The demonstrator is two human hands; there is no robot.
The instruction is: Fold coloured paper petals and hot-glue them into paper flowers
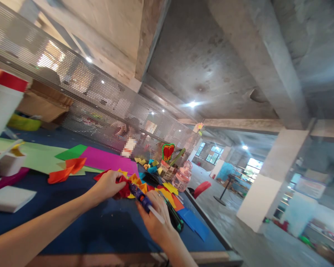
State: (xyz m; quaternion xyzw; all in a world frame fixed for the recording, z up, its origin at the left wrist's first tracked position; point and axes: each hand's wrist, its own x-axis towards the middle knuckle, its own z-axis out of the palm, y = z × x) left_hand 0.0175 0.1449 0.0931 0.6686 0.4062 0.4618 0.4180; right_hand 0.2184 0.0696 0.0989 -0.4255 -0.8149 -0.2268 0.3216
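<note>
My left hand point(108, 184) is closed on a folded red paper piece point(124, 188) over the blue table point(100, 230). My right hand point(155, 217) grips a dark blue glue gun point(140, 196) with a white glue stick point(156, 215) at its rear. The gun's tip points at the red paper. Yellow and orange folded paper pieces point(167, 193) lie just beyond both hands.
Green point(41, 157) and magenta point(105, 160) sheets lie further back, with an orange folded piece point(66, 170). A white bottle with a red cap point(2, 100) stands at left. A pink water bottle point(182, 177) and a basket sit near the table's far end. Metal mesh fences the table's far side.
</note>
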